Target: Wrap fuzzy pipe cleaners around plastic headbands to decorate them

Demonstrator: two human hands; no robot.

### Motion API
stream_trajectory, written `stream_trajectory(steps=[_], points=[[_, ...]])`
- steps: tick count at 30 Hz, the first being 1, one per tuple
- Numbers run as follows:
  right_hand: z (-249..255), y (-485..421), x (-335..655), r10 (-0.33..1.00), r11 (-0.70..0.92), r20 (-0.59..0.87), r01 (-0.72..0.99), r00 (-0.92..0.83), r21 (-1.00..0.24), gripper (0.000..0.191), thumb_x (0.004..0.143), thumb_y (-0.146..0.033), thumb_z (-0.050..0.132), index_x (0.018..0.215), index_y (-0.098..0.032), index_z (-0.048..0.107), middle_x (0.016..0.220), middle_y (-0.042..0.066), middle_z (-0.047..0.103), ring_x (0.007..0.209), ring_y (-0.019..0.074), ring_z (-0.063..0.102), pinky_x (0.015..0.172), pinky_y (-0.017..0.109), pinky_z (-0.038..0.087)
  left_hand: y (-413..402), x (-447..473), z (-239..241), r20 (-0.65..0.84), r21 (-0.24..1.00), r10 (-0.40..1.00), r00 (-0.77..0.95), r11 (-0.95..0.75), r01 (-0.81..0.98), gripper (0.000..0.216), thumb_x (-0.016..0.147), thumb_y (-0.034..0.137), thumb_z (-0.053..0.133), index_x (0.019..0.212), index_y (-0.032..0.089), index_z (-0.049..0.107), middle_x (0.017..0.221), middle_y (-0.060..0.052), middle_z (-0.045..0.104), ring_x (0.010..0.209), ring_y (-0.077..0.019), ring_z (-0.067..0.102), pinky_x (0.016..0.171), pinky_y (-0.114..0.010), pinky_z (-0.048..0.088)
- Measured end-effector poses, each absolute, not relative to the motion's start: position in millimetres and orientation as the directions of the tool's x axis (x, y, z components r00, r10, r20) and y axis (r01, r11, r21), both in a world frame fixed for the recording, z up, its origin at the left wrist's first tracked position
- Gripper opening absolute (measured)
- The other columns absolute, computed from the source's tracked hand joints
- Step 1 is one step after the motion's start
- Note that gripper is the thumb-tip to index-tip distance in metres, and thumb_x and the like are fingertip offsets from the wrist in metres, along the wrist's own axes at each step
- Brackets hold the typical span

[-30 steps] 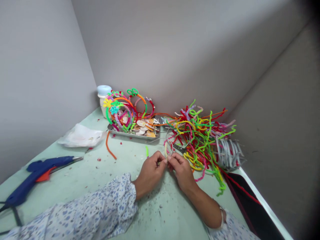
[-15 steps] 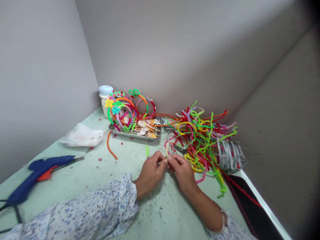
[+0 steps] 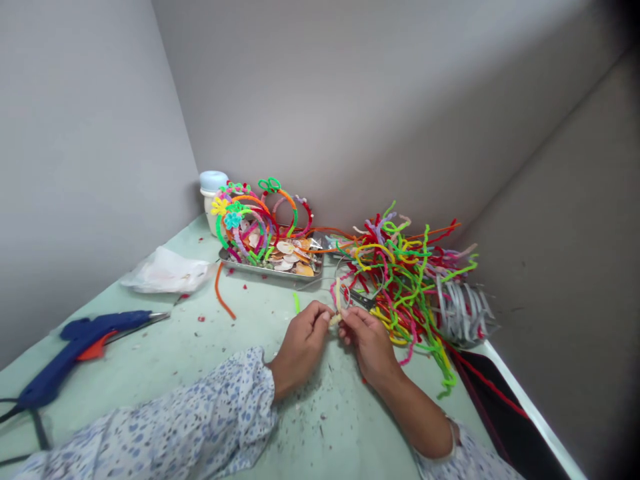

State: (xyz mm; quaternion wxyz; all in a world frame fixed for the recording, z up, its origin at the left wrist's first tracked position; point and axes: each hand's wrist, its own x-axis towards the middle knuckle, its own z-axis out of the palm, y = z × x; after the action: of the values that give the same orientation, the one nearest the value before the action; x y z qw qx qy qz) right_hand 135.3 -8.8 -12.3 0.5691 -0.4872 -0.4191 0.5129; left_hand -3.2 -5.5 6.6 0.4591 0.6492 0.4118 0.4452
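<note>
Here: pale pipe cleaner [image 3: 338,308], mid-twist.
Left hand [image 3: 301,345] and right hand [image 3: 369,344] both pinch it closed; next turn likely needs a steady grip.

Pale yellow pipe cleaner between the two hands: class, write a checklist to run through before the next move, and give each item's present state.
1. Both hands grip the pale yellow pipe cleaner: ok; left hand and right hand pinch it at their fingertips.
2. Spare stems within reach: ok; the pile of pipe cleaners lies just beyond the right hand.
3. Scissors clear of the fingers: cannot tell; they lie close behind the right hand, partly hidden.
4. Glue gun away from the hands: ok; it lies far to the left on the table.
5. Metal tray undisturbed: ok; finished hoops stand in it.
</note>
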Motion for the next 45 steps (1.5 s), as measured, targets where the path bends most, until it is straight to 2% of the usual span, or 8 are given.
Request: stream_trajectory(steps=[5, 9, 12, 19, 30, 38, 45], points=[[-9.1, -8.2, 135.7, 0.989, -0.016, -0.053, -0.264, 0.135, -0.964, 0.023, 0.074, -0.038, 0.065, 0.066, -0.017, 0.057, 0.056, -0.003, 0.051, 0.05, 0.0097, 0.045, 0.046, 0.022, 0.032, -0.7, -4.2, 2.6, 0.144, 0.989, 0.977, 0.158, -0.148, 0.018, 0.024, 0.089, 0.033, 0.035, 0.094, 0.018, 0.053, 0.083, -0.002, 0.056, 0.064, -0.0112, 0.05, 0.054, -0.021, 0.04], [-8.5, -8.0, 136.1, 0.989, -0.008, -0.049, -0.287, 0.139, -0.958, 0.023, 0.074, -0.038, 0.065, 0.066, -0.018, 0.056, 0.056, -0.003, 0.05, 0.049, 0.0096, 0.044, 0.047, 0.021, 0.032, 1.0, -4.1, 1.0, 0.107, 0.994, 0.982, 0.155, -0.104, -0.028, 0.025, 0.089, 0.035, 0.034, 0.097, 0.019, 0.052, 0.084, -0.002, 0.057, 0.061, -0.0105, 0.051, 0.05, -0.02, 0.04], [-9.0, -7.6, 136.2, 0.988, -0.01, -0.053, -0.282, 0.144, -0.959, 0.024, 0.073, -0.039, 0.065, 0.067, -0.018, 0.056, 0.057, -0.003, 0.05, 0.05, 0.0101, 0.044, 0.047, 0.022, 0.032, -1.4, -3.5, 2.2, 0.12, 0.992, 0.979, 0.166, -0.124, 0.014, 0.023, 0.088, 0.031, 0.036, 0.096, 0.018, 0.053, 0.089, -0.003, 0.059, 0.063, -0.0106, 0.052, 0.052, -0.02, 0.041], [-12.1, -7.4, 136.5, 0.994, -0.011, -0.044, -0.304, 0.103, -0.953, 0.024, 0.075, -0.039, 0.064, 0.068, -0.018, 0.055, 0.057, -0.004, 0.05, 0.051, 0.0096, 0.043, 0.05, 0.022, 0.033, -7.6, -0.3, 4.6, 0.234, 0.948, 0.931, 0.28, -0.282, 0.147, 0.014, 0.082, 0.025, 0.05, 0.092, 0.017, 0.057, 0.087, -0.004, 0.062, 0.079, -0.0147, 0.057, 0.069, -0.024, 0.044], [-10.5, -9.1, 135.4, 0.994, 0.018, -0.006, -0.206, 0.112, -0.978, 0.025, 0.075, -0.041, 0.064, 0.068, -0.018, 0.057, 0.056, -0.004, 0.05, 0.05, 0.0098, 0.042, 0.05, 0.023, 0.032, -4.6, -1.2, 6.4, 0.247, 0.941, 0.932, 0.266, -0.296, 0.164, 0.015, 0.084, 0.027, 0.048, 0.082, 0.016, 0.058, 0.077, -0.001, 0.062, 0.07, -0.0125, 0.054, 0.065, -0.021, 0.041], [-12.2, -7.4, 137.9, 0.998, -0.02, -0.035, -0.261, 0.053, -0.965, 0.023, 0.077, -0.038, 0.063, 0.069, -0.018, 0.057, 0.058, -0.004, 0.051, 0.051, 0.0088, 0.042, 0.05, 0.022, 0.031, -5.9, 0.0, 6.6, 0.252, 0.941, 0.929, 0.273, -0.301, 0.156, 0.014, 0.085, 0.025, 0.047, 0.08, 0.016, 0.057, 0.075, 0.0, 0.061, 0.068, -0.012, 0.053, 0.064, -0.021, 0.04], [-11.4, -7.1, 136.9, 0.998, -0.058, -0.063, -0.378, 0.0, -0.924, 0.021, 0.076, -0.037, 0.065, 0.071, -0.018, 0.057, 0.06, -0.004, 0.051, 0.052, 0.009, 0.043, 0.052, 0.021, 0.033, -7.1, -0.7, 7.3, 0.247, 0.946, 0.923, 0.295, -0.295, 0.132, 0.014, 0.086, 0.023, 0.045, 0.081, 0.017, 0.056, 0.076, 0.0, 0.061, 0.071, -0.0121, 0.055, 0.066, -0.022, 0.041]])
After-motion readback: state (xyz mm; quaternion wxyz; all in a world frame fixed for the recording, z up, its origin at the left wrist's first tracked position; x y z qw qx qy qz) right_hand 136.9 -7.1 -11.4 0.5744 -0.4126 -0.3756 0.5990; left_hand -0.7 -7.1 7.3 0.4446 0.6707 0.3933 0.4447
